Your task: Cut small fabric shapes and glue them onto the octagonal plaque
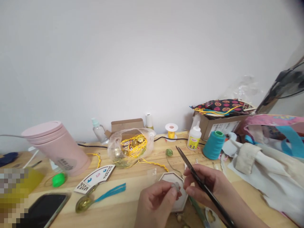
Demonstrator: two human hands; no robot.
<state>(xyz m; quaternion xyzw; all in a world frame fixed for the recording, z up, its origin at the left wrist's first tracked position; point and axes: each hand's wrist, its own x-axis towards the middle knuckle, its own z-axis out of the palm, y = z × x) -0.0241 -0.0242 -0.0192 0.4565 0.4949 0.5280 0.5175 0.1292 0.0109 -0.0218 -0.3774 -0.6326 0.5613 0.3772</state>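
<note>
My left hand (158,202) is closed in a pinch on a small greyish piece (175,185), too small to name further. In my right hand (210,182) lies a long dark pointed tool (200,183), its tip aimed up and to the left; its exact kind is not clear. Beneath both hands sits a many-sided white panel with a pale wooden rim (169,176), partly covered by my fingers. A green-handled item (198,209) and a small cut-out shape (211,217) lie below my right hand.
A glue bottle (194,138), teal thread cone (214,145) and yellow spool (171,132) stand behind. A bag of yellow cord and bells (134,147) is near a pink tumbler (59,147). Left lie a fan-shaped panel (95,178), teal tassel (110,192) and phone (45,209). White cloth (261,177) is right.
</note>
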